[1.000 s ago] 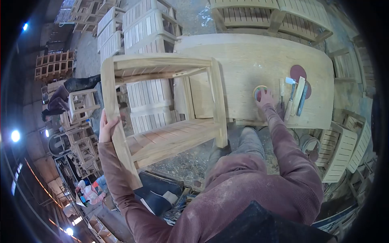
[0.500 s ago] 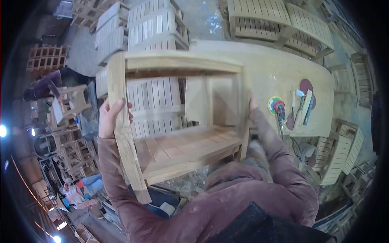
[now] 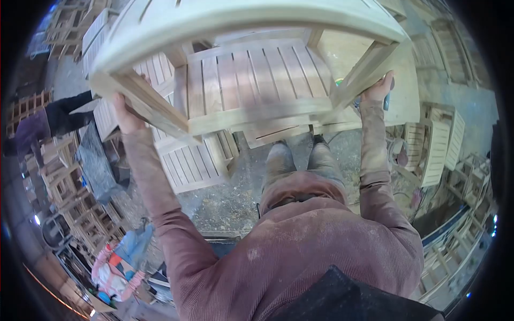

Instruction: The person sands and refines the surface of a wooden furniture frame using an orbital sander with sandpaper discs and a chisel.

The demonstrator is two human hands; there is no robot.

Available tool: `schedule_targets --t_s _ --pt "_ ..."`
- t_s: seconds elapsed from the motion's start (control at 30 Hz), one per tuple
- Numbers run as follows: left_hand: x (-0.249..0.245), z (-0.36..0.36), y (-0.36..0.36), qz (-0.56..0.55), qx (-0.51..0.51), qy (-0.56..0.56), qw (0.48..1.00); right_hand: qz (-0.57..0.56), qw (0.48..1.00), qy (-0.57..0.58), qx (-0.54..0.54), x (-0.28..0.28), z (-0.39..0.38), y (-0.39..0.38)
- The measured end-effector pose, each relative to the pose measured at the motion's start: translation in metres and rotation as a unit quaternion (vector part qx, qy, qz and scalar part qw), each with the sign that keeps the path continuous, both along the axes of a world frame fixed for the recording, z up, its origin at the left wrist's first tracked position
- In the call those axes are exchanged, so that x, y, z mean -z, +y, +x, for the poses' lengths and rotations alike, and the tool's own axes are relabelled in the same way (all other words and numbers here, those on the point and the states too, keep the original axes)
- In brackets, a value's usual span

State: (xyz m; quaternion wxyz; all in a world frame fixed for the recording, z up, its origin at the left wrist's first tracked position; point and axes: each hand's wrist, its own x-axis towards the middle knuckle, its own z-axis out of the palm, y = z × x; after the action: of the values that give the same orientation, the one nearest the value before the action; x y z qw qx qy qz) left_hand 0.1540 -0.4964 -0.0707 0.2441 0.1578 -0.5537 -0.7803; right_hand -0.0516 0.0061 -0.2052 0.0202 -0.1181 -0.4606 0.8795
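A pale wooden slatted side table with a lower slatted shelf is held up before me, upright, its top nearest the camera. My left hand is wrapped round a leg on the left side, fingers partly hidden behind the wood. On the opposite side, my right hand grips another leg, with its fingers partly out of sight. Behind the table lies the light worktop, where a bit of a green ring shows past the leg. Motion blurs parts of the table.
More slatted furniture stands at lower left and in a stack at right. A dark plastic sheet hangs at left, near another person bending over. Clothes lie at lower left. Dusty floor surrounds my feet.
The side table has been raised toward the camera and turned, so its slatted top now shows. Both hands moved up with it, and the tools on the worktop became mostly hidden.
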Motion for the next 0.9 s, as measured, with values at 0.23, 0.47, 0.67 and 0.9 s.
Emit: schedule_targets --t_s 0.23,0.47,0.67,0.9 --pt "0.076 0.02 0.101 -0.047 -0.211 -0.235 0.948 0.131 0.989 -0.058 0.047 0.055 0.026 0.056" --pt "0.115 0.106 0.14 0.104 -0.308 -0.18 0.928 0.628 0.688 -0.238 -0.275 0.156 0.079 0.156" --pt "0.118 0.107 0.141 0.149 -0.382 -0.205 0.889 0.732 0.581 -0.079 -0.348 0.239 -0.033 0.099" --pt "0.11 0.085 0.159 0.119 -0.418 -0.171 0.884 0.779 0.5 -0.037 -0.377 0.261 -0.059 0.09"
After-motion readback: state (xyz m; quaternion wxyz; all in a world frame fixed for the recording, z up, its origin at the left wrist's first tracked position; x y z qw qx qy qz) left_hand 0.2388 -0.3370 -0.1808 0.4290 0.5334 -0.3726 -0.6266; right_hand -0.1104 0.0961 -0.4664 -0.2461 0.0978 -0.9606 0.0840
